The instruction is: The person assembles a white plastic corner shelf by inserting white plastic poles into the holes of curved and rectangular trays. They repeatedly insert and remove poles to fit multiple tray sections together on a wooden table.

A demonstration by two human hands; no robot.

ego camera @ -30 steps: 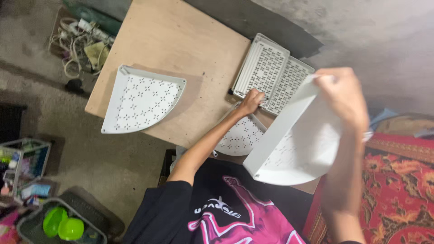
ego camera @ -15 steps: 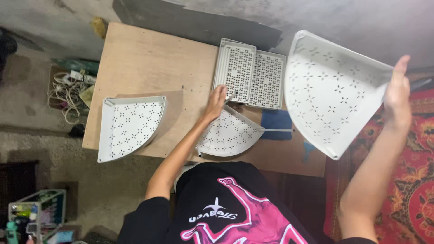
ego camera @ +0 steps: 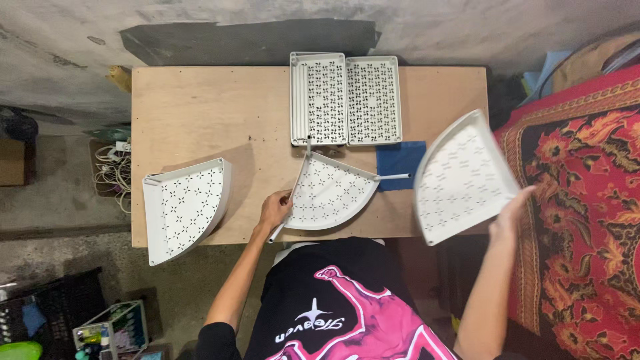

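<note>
My left hand (ego camera: 275, 208) rests on the left edge of a white perforated quarter-round shelf (ego camera: 330, 192) that lies on the wooden table (ego camera: 200, 113) with thin white poles sticking out of its corners. My right hand (ego camera: 510, 217) grips a second white quarter-round shelf (ego camera: 460, 177) by its lower right edge and holds it over the table's right end. A third quarter-round shelf (ego camera: 183, 207) lies at the table's front left corner, partly past the edge.
Two white rectangular perforated trays (ego camera: 345, 99) lie side by side at the table's far edge. A blue patch (ego camera: 399, 160) is on the table by the shelf. A red patterned cloth (ego camera: 587, 200) covers the right. Cables (ego camera: 113, 170) and a crate (ego camera: 110, 327) sit on the floor at the left.
My right hand has lowered the held shelf from up high down to the table's right end. My left hand has slid down to the lying shelf's left edge.
</note>
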